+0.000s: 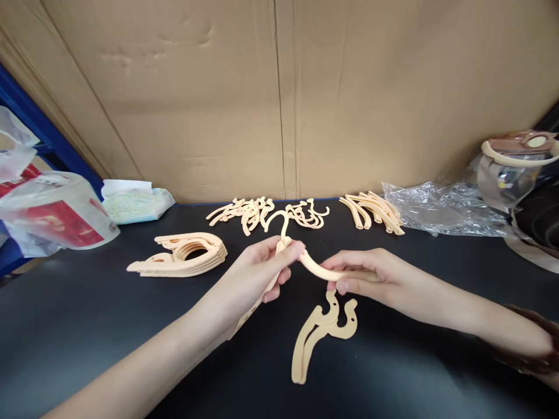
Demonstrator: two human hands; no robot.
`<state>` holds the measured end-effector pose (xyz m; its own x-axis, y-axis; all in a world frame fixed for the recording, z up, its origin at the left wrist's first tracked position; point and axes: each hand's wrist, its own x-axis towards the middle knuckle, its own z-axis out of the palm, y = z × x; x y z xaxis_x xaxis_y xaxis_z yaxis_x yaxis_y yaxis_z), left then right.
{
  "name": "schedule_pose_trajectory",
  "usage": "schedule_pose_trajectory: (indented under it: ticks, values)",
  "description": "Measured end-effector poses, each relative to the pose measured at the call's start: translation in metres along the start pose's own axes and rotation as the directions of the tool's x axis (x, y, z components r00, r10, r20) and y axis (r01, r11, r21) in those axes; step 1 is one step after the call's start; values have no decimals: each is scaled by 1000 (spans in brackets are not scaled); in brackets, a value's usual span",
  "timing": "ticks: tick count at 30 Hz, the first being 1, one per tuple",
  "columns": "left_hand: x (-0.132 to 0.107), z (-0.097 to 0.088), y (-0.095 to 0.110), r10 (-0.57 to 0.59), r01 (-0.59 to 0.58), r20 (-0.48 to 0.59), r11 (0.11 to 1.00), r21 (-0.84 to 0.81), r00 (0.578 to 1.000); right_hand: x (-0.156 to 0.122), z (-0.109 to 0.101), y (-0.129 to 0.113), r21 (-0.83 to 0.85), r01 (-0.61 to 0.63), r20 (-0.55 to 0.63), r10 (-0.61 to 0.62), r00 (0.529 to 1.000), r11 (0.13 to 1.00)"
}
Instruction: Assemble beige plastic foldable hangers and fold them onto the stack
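Note:
A beige plastic folding clothes hanger is between my two hands above the black tabletop. My left hand pinches its centre, the thumb on top, with the curved hook rising above the fingers. One slotted hanger arm slants down behind that hand. On the other side, my right hand is closed around the curved arm; whether it is joined at the centre is hidden by my left thumb. Just below my right hand lie loose hanger arms, overlapping. Left of my left hand sits a stack of folded hangers.
Along the back lie a pile of small hanger arms, loose hooks and longer curved pieces. Crinkled clear plastic and a clear bag are right; a tissue pack and wrapped roll left. Cardboard stands behind.

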<state>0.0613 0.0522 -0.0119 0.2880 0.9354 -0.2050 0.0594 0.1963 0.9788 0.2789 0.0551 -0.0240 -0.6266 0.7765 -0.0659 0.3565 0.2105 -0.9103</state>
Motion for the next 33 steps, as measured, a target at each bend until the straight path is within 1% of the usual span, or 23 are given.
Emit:
schedule_pose_trajectory:
  ticks: [1, 2, 4, 6, 8, 13, 16, 19, 22, 25, 28, 30, 33]
  values:
    - [1, 0, 0, 2, -3, -21, 1000, -29, 1000, 1, -1, 3, -115, 39, -62, -47, 997, 993]
    - [1, -1, -1, 3, -4, -37, 999, -48, 999, 3, -3, 6, -246, 75, -121, -108, 987, 966]
    - [3, -4, -1, -8, 6, -42, 999, -49, 999, 5, -7, 12, -491, 108, -203, -234, 951, 865]
    - [4, -6, -2, -14, 13, -23, 999, -31, 1000, 6, -10, 17, -630, 95, -238, -308, 921, 771]
    - [4, -8, -2, -17, 18, 18, 999, -37, 1000, 6, -12, 18, -683, 91, -243, -342, 908, 725]
    - [3, -6, -3, -37, 49, 128, 995, -92, 991, 3, -11, 13, -746, 139, -222, -440, 870, 651]
    - [1, -5, 0, -52, 76, 223, 992, -99, 974, 2, -12, 10, -751, 171, -209, -475, 855, 638]
    - [-1, -7, 4, -61, 89, 325, 993, -72, 944, 1, -16, 8, -730, 222, -163, -481, 861, 646]
    - [-1, -10, 5, -51, 74, 389, 996, -44, 920, -1, -20, 6, -710, 255, -126, -475, 871, 657]
    - [1, -11, 4, -33, 67, 432, 996, -64, 901, -2, -23, 3, -683, 263, -109, -450, 886, 682]
    - [2, -10, 2, -22, 88, 450, 988, -127, 893, -3, -24, 1, -656, 260, -106, -427, 898, 709]
    - [1, -9, 3, -18, 98, 447, 983, -157, 895, -3, -25, 0, -645, 260, -103, -419, 902, 719]
    - [-2, -7, 5, -30, 97, 431, 986, -133, 902, -3, -26, 0, -631, 255, -92, -397, 913, 733]
